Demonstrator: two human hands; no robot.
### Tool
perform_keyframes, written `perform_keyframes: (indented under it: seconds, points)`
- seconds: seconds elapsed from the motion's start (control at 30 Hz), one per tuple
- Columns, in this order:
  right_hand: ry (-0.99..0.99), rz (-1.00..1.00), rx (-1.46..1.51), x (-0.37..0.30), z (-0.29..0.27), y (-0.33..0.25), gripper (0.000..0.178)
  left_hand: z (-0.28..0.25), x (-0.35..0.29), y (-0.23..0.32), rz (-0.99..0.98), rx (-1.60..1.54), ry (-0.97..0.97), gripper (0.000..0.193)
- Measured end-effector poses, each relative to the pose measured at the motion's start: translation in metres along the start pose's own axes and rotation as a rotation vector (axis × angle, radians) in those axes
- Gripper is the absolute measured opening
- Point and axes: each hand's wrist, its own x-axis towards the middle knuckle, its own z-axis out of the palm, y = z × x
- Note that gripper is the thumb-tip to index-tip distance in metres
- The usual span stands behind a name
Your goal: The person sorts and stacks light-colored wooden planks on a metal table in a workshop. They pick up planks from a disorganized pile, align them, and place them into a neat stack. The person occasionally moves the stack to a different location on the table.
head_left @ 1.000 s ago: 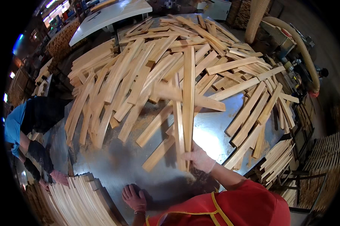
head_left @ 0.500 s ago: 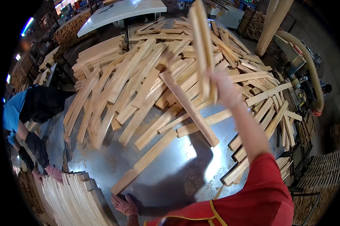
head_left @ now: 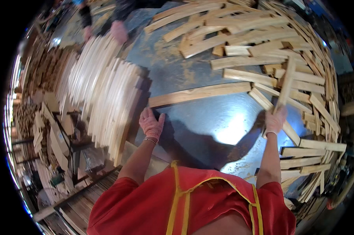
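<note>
My left hand (head_left: pixel 151 124), in a pinkish work glove, rests on the metal table with thumb and fingers apart. Its fingertips are by the left end of a long wooden strip (head_left: pixel 200 94) lying across the table; whether they touch it I cannot tell. My right hand (head_left: pixel 276 120), gloved alike, is closed round the near end of a wooden slat (head_left: pixel 288 84). That slat points away from me, over the loose pile of wooden strips (head_left: pixel 259 33). Part of it is hidden by my fingers.
On the left stands a tight row of pale slats (head_left: pixel 116 94) along the table (head_left: pixel 161 72). A co-worker's gloved hand (head_left: pixel 119 32) is at its far end. More strips (head_left: pixel 302 162) lie at the right edge. Stacked wood (head_left: pixel 43 78) fills the far left.
My view has swung to the left. My right hand, raised high before, is lower now, still gripping wood. My left hand stays by the end of the lying strip.
</note>
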Motion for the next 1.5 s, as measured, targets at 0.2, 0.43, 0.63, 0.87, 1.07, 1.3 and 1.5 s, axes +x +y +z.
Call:
perform_keyframes:
  seconds: [0.2, 0.43, 0.63, 0.87, 1.07, 1.3, 1.5]
  points:
    - [-0.163, 0.202, 1.014, -0.071, 0.016, 0.023, 0.055, -0.076, 0.023, -0.013, 0.268, -0.318, -0.538, 0.068]
    - [-1.121, 0.041, 0.575, -0.331, -0.019, -0.264, 0.075, -0.097, 0.007, 0.052, 0.138, -0.768, -0.644, 0.047]
    - [-0.990, -0.115, 0.775, -0.257, -0.011, -0.211, 0.079, -0.093, 0.023, -0.076, 0.382, -0.290, -0.254, 0.062]
    - [-0.411, -0.019, 0.653, -0.079, 0.037, -0.039, 0.077, -0.068, 0.037, -0.108, 0.304, 0.224, -0.118, 0.075]
    - [-0.078, -0.224, -0.183, 0.082, 0.005, 0.017, 0.060, -0.050, 0.047, 0.025, 0.618, -0.005, -0.136, 0.080]
    - [-0.383, -0.396, -0.488, 0.119, -0.012, 0.010, 0.032, -0.045, 0.058, 0.116, 0.440, 0.108, -0.642, 0.077]
    - [-0.579, -0.695, -0.320, 0.069, -0.065, -0.067, 0.031, -0.122, -0.019, 0.042, -0.546, -1.299, -1.470, 0.048]
